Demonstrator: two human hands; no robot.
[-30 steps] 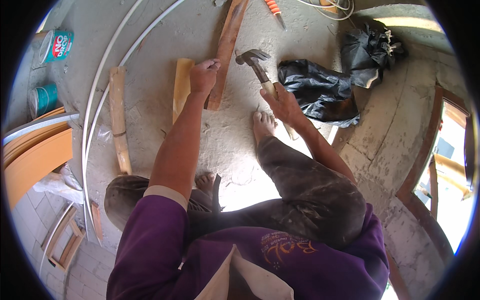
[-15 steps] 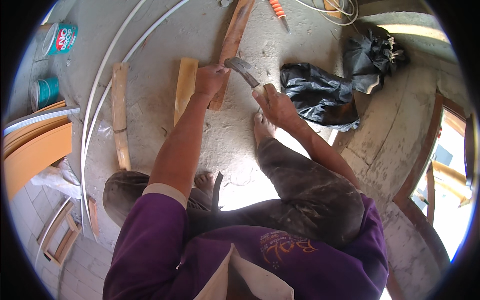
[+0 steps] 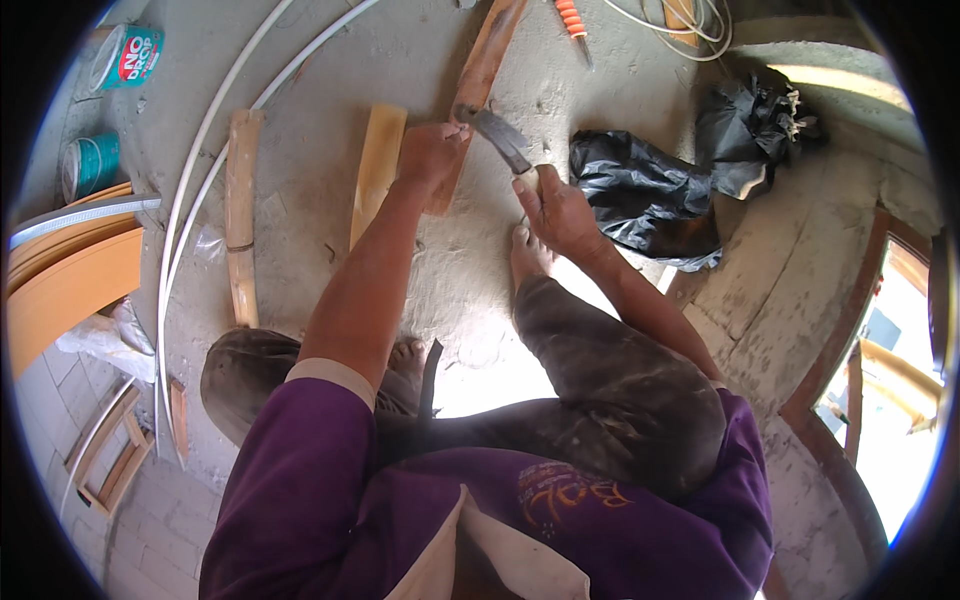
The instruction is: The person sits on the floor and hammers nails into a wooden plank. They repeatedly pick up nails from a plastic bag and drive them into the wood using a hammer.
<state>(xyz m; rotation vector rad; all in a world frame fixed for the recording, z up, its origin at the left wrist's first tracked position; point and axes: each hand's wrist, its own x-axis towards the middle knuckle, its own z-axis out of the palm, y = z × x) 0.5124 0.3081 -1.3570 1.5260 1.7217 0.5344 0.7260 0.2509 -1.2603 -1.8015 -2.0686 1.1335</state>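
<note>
My right hand is wrapped around the light handle of a hammer. Its dark metal head reaches left, over a reddish-brown wooden board lying on the floor. Beside the head, my left hand is closed in a pinch against the board's near part. Whatever its fingertips hold is too small to make out. Left of that hand rests a shorter, paler wooden piece, partly behind my forearm.
A bamboo-like pole and white tubing lie to the left, past which stand two teal cans. Black plastic bags lie at right. An orange-handled tool and a coiled cable are at the far side.
The hammer's head has tilted and shifted slightly in my right hand. My left hand stays pinched at the board. The whole view has turned a little.
</note>
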